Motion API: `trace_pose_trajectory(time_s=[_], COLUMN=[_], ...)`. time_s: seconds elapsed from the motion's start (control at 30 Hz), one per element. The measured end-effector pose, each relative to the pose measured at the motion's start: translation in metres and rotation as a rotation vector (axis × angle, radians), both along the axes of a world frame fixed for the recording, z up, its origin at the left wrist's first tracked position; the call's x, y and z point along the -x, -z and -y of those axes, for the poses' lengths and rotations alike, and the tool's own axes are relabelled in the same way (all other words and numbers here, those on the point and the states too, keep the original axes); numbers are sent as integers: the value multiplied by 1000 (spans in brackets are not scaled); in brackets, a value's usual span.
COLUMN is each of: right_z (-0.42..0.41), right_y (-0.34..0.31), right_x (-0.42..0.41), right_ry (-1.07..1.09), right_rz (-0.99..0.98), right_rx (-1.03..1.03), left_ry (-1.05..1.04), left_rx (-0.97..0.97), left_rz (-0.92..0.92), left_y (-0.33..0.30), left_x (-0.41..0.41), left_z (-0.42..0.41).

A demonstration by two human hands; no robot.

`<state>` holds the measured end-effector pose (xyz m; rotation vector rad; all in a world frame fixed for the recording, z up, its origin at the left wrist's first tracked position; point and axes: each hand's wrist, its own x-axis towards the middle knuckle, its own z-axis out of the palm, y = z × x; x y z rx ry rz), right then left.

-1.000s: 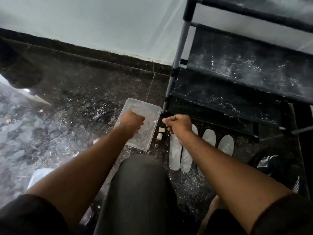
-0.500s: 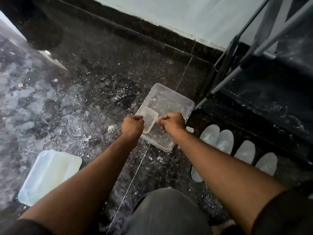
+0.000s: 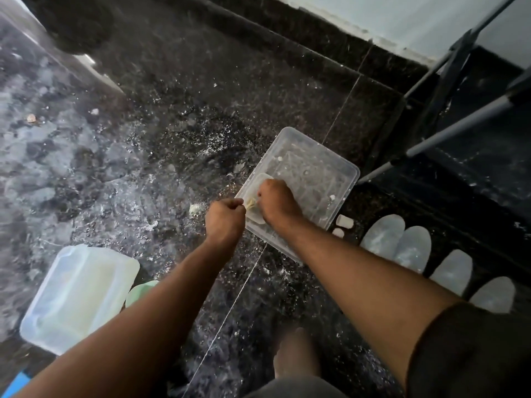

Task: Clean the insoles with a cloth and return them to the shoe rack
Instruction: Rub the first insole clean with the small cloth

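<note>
Both fists meet over the near-left corner of a clear plastic container point(image 3: 343, 179) on the dark floor. Between them is a small yellowish cloth point(image 3: 250, 203), twisted. My left hand point(image 3: 225, 218) grips one end and my right hand point(image 3: 277, 201) grips the other. Several pale grey insoles point(image 3: 383, 235) lie side by side on the floor to the right, in front of the shoe rack point(image 3: 465, 116). The rack's dark shelves are speckled with white dust. A small pale tub point(image 3: 255, 218) sits inside the container, partly under my right hand.
A translucent lid point(image 3: 77, 297) lies on the floor at the lower left with a green round thing point(image 3: 140, 291) beside it. Two small white blocks point(image 3: 344, 221) sit between the container and the insoles. White crumbs are scattered over the floor. My knee shows at the bottom.
My right hand left the insoles and joined the left over the container. Both now hold the cloth between them. The view swung left and down.
</note>
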<state>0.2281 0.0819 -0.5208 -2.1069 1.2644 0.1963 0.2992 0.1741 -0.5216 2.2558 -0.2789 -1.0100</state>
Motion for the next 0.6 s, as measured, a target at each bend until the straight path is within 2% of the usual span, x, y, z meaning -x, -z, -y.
trace_pose_trajectory(time_s=[0.07,0.27,0.4,0.6], right_z=[-3,-13,-14,-12], right_y=[-2,8,16,15], right_x=[-7,-20,-21,-11], right_ry=[-80,-83,-67,-35], right_rz=[-42,-98,-49,66], right_rx=[46,47,42,-73], left_ry=[15,30,32,39], left_rx=[1,18,29,22], left_rz=[24,49,40,56], left_y=[0,6,8,1], left_x=[0,-1,0,5], left_z=[-1,-7,-9,-11])
